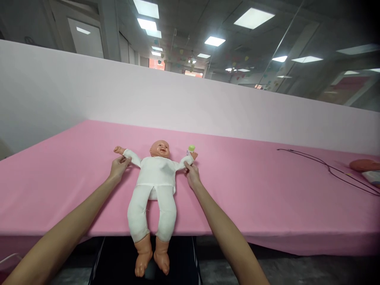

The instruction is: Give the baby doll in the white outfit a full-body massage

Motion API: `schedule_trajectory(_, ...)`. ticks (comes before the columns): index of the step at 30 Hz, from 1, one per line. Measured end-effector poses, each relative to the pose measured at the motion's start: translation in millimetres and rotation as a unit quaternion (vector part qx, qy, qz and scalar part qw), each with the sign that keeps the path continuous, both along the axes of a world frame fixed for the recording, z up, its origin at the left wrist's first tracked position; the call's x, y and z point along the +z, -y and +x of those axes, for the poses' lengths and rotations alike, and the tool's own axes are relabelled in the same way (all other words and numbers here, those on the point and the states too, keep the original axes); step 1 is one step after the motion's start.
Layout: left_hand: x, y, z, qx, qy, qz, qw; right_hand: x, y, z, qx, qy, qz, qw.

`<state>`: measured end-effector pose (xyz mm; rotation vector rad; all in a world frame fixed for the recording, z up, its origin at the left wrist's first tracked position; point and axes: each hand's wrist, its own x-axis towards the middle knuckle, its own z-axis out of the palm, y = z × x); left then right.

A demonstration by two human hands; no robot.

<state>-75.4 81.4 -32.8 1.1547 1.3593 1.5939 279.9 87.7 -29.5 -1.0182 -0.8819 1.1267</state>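
My left hand (119, 167) is closed in a pinch on a white sleeve (132, 157) of the doll (154, 174), near its plastic wrist, and my right hand (192, 175) pinches the other sleeve (184, 160) in the same way. The doll lies on its back between my hands, with arms spread, on a table under smooth pink cloth (74, 178). Its suit is soft white knit, a little wrinkled, and its head, hands and feet are smooth, shiny plastic. The legs point toward me, and the feet (143, 259) hang past the table edge. Just beside the doll's hand on the right of the view is a small green piece (191, 147); I cannot tell what it is. Farther right, a thin black cable (328, 168) lies in loose curves on the cloth, and at the edge of the view a rounded orange-red object (364, 165) rests on something pale and patterned (371, 178). Behind the table stands a pale pink board (178, 99). Beyond it I see a glass wall (297, 71) and square ceiling lights (253, 18).
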Motion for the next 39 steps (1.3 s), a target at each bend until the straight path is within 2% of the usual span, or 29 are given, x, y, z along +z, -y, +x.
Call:
schedule_trajectory(4,8.1,8.9,8.9,-0.046,-0.132,0.116,0.983,8.0,6.5,-5.2,0.05,0.034,0.064,0.996)
schedule_trajectory(6,10.3,15.8,14.4,-0.091,-0.238,0.183,0.949,11.1,12.1,-9.2,0.114,0.083,0.107,0.984)
schedule_trajectory(8,10.0,21.3,17.3,-0.131,-0.332,0.252,0.899,11.7,16.9,-12.5,0.186,0.145,0.149,0.96)
schedule_trajectory(10,8.9,24.7,18.3,-0.141,-0.381,0.301,0.863,10.1,19.5,-14.8,0.232,0.19,0.175,0.938)
schedule_trajectory(11,8.5,25.7,18.7,-0.137,-0.39,0.308,0.857,9.0,19.9,-15.6,0.238,0.197,0.178,0.934)
schedule_trajectory(13,8.8,26.4,20.0,-0.12,-0.376,0.286,0.874,6.5,18.7,-16.2,0.205,0.181,0.166,0.947)
schedule_trajectory(15,9.3,24.9,21.2,-0.08,-0.315,0.23,0.917,4.3,15.2,-15.3,0.153,0.128,0.131,0.971)
schedule_trajectory(18,7.6,17.7,18.6,0.008,-0.147,0.134,0.98,1.6,7.1,-10.2,0.089,0.016,0.058,0.994)
schedule_trajectory(20,4.6,11.2,13.2,0.037,-0.041,0.065,0.996,0.7,2.3,-5.5,0.055,-0.038,0.026,0.997)
schedule_trajectory(23,1.7,5.2,6.4,0.028,0.02,0.002,0.999,2.3,0.8,-1.0,0.036,-0.05,0.013,0.998)
schedule_trajectory(25,3.3,6.6,7.0,0.019,-0.009,0.037,0.999,5.8,5.0,-1.3,0.07,-0.01,0.033,0.997)
schedule_trajectory(27,7.3,12.0,11.4,0.007,-0.079,0.098,0.992,10.0,11.6,-3.9,0.136,0.07,0.077,0.985)
schedule_trajectory(29,11.8,19.1,16.8,-0.04,-0.176,0.159,0.971,13.2,17.9,-7.6,0.21,0.156,0.13,0.956)
schedule_trajectory(31,14.8,25.2,20.6,-0.107,-0.266,0.22,0.933,14.3,21.5,-10.8,0.262,0.203,0.17,0.928)
schedule_trajectory(33,15.9,28.7,22.6,-0.147,-0.313,0.261,0.901,13.5,22.0,-12.9,0.275,0.208,0.183,0.921)
schedule_trajectory(34,15.7,29.4,23.3,-0.15,-0.316,0.264,0.899,12.7,21.4,-13.5,0.265,0.2,0.181,0.926)
schedule_trajectory(36,14.2,28.5,24.2,-0.127,-0.286,0.233,0.921,10.7,19.0,-13.7,0.22,0.173,0.162,0.946)
schedule_trajectory(39,10.2,21.8,22.8,-0.049,-0.162,0.154,0.973,7.3,13.7,-11.5,0.142,0.087,0.101,0.981)
